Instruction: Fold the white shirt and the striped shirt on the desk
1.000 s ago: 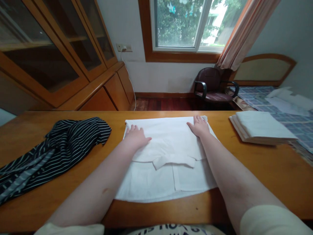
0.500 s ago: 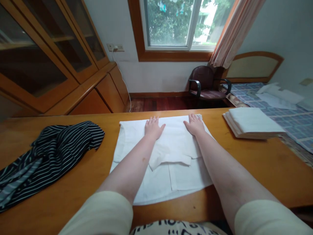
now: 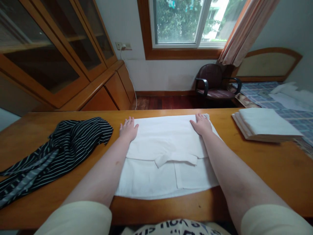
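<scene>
A white shirt [image 3: 156,178] lies on the wooden table in front of me, its upper part folded down so the collar [image 3: 176,160] points toward me. My left hand [image 3: 128,129] rests flat at the far left corner of the shirt, fingers spread and pointing away. On the far right corner lies my right hand [image 3: 201,124], also flat, with the thumb apart. Neither hand grips the cloth. The fabric between them looks mostly smooth.
To the left is a crumpled black-and-white striped garment [image 3: 80,143]. A stack of folded white cloth [image 3: 266,125] sits at the right on the table [image 3: 168,212]. Beyond the far edge are a chair [image 3: 211,81], a bed [image 3: 259,91] and a wooden cabinet [image 3: 97,98].
My left hand has slid left across the shirt to its far left corner. My right hand stays on the same corner. The whole view has shifted slightly.
</scene>
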Tool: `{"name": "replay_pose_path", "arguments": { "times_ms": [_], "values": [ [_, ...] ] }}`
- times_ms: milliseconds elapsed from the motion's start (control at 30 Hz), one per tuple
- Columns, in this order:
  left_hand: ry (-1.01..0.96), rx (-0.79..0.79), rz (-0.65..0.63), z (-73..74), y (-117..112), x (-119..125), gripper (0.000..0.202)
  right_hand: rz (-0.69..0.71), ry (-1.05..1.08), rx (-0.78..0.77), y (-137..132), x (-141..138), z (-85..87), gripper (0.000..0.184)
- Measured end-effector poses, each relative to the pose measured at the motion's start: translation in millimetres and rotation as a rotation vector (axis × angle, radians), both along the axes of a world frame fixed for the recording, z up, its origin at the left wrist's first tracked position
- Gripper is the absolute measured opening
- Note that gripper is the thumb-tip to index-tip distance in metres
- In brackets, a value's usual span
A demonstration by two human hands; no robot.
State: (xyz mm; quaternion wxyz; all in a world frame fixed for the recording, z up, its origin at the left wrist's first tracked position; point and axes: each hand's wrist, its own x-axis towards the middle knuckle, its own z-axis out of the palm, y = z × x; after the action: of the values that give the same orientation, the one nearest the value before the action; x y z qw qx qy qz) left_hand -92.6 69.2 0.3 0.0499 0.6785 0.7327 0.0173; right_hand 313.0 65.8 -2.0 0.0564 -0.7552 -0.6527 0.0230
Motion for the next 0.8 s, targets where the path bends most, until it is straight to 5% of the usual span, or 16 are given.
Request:
{"name": "replay_pose_path", "arguments": {
  "times_ms": [167, 300, 500, 600, 800],
  "values": [
    [0.006, 0.02, 0.019, -0.9, -0.9, 3.8, 0.068, -0.017, -0.039, 0.067, -6.1, -2.9, 4.5, 0.055],
    [0.008, 0.024, 0.027, -1.2, -1.8, 3.9, 0.068, 0.03, -0.125, 0.119, -19.3, -38.6, 15.8, 0.054],
    [-0.001, 0.028, 0.022, -1.7, -1.8, 2.7, 0.069, 0.561, 0.072, -0.085, -57.5, -114.7, 16.5, 0.06],
    [-0.005, 0.02, 0.017, -0.9, -2.1, 2.2, 0.069, 0.47, 0.044, -0.111, -72.3, -99.3, 11.2, 0.062],
    [-0.014, 0.036, 0.004, -0.7, -3.5, 4.0, 0.069, 0.112, -0.09, -0.092, -98.7, -10.0, 2.6, 0.069]
  ]
}}
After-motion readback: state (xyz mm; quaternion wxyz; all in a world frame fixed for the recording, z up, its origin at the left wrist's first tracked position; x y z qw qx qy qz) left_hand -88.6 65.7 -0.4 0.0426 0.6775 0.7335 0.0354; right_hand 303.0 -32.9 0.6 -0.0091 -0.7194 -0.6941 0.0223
